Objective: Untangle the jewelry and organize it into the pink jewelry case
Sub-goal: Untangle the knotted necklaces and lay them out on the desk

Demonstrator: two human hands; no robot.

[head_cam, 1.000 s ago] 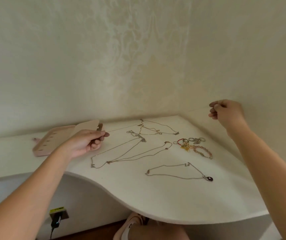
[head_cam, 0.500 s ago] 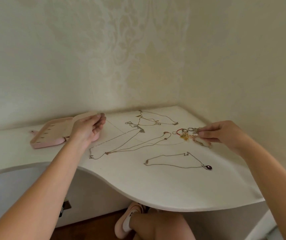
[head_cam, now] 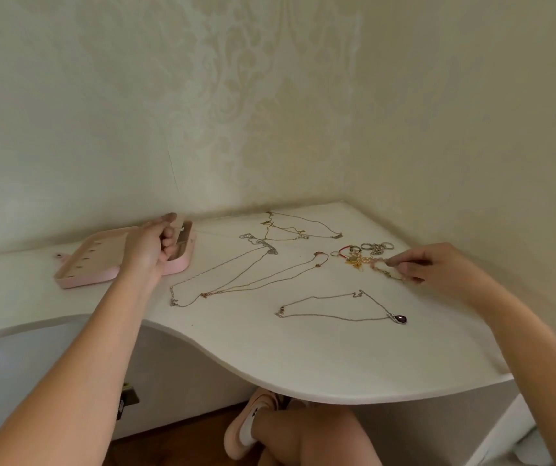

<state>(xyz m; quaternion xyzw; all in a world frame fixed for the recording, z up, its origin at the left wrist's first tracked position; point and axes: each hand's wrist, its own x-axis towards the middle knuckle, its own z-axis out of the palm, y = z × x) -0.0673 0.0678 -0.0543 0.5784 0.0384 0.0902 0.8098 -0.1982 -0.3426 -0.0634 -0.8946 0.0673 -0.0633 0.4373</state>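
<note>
The pink jewelry case (head_cam: 88, 264) lies open on the left of the white table (head_cam: 303, 361). My left hand (head_cam: 149, 247) is over its right end, fingers curled, pinching one end of a very thin chain (head_cam: 223, 233) that runs faintly to the right. My right hand (head_cam: 438, 265) rests on the table at the right, its thumb and forefinger pinched together beside a beaded bracelet (head_cam: 379, 262); the fine chain's other end seems to sit between them. Untangled necklaces lie spread out between my hands.
A necklace with a purple pendant (head_cam: 401, 318) lies nearest to me. Two long chains (head_cam: 236, 280) cross the middle and gold necklaces (head_cam: 303, 230) lie at the back. Rings (head_cam: 376, 247) and a gold charm (head_cam: 354, 260) cluster near the corner. Walls close the back and right.
Both hands have come down from holding the thin chain stretched in the air. My left hand moved onto the case; my right hand dropped to the table beside the bracelet.
</note>
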